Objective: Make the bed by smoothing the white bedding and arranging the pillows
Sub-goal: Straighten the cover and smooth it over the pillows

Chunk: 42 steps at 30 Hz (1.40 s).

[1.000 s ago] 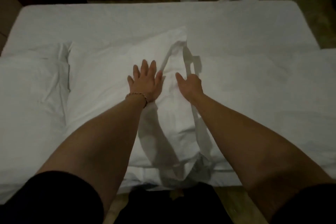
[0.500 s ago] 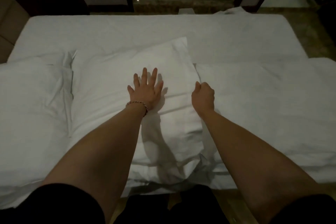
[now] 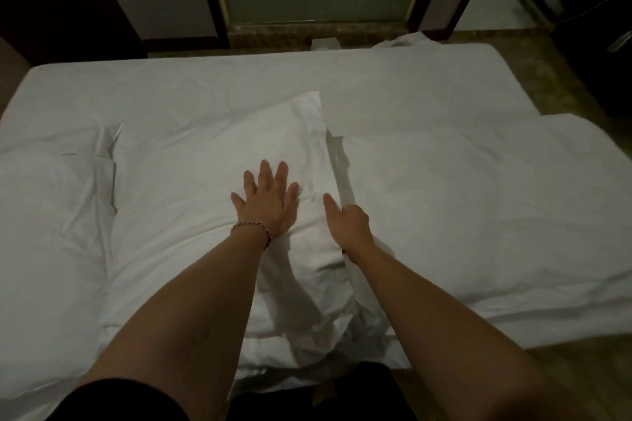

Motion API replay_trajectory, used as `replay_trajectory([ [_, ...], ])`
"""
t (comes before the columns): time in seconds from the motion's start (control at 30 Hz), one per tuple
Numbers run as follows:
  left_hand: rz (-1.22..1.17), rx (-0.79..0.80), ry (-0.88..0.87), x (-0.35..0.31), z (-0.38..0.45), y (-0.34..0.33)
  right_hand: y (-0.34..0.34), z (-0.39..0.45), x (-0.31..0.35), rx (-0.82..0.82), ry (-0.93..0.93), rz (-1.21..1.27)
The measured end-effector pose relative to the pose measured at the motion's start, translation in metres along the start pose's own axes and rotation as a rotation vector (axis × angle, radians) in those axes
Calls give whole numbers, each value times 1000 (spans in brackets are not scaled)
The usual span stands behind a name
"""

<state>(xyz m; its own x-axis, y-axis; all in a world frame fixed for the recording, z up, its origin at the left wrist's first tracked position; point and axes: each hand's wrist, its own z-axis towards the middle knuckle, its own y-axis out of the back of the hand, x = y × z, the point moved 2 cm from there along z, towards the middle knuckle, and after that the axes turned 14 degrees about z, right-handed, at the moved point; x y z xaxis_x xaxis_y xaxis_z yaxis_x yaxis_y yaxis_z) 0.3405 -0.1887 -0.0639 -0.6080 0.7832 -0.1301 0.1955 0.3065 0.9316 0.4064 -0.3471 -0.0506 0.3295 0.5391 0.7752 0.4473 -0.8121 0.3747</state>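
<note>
Left hand point(image 3: 266, 202) is spread flat on the middle pillow point(image 3: 212, 188) at bed point(image 3: 376, 85) centre, right hand point(image 3: 349, 222) pinches its side flap point(image 3: 338, 164); best to hold it pinned and tuck evenly, no bunching.

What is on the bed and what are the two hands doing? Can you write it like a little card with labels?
place: a bed covered in white bedding
middle pillow: lies flat, a bit wrinkled
left pillow: beside the middle one, creased
right pillow: on the other side of the middle one
left hand: flat on the middle pillow, fingers spread, bracelet at the wrist
right hand: grip curled round the middle pillow's right edge, thumb on top
done yet: pillows lie in a row, wrinkles remain
</note>
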Motion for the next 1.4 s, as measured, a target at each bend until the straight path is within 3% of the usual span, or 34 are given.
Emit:
replay_trajectory([
  [0.2,-5,-31,3,-3,-7,-2,-1,-11,-2,101,-161,168],
  [0.5,-20,-21,16,-1,-38,-5,26,-25,2,53,243,-31],
  [0.77,24,8,12,11,-75,-23,46,-23,-35,-35,288,-154],
  [0.9,38,3,19,14,-88,-31,29,-51,-37,28,149,49],
  [1.07,6,-16,-12,13,-106,-28,22,-111,-62,77,-2,537],
  [1.4,13,-19,21,7,-145,-32,8,-137,-102,-28,211,302],
])
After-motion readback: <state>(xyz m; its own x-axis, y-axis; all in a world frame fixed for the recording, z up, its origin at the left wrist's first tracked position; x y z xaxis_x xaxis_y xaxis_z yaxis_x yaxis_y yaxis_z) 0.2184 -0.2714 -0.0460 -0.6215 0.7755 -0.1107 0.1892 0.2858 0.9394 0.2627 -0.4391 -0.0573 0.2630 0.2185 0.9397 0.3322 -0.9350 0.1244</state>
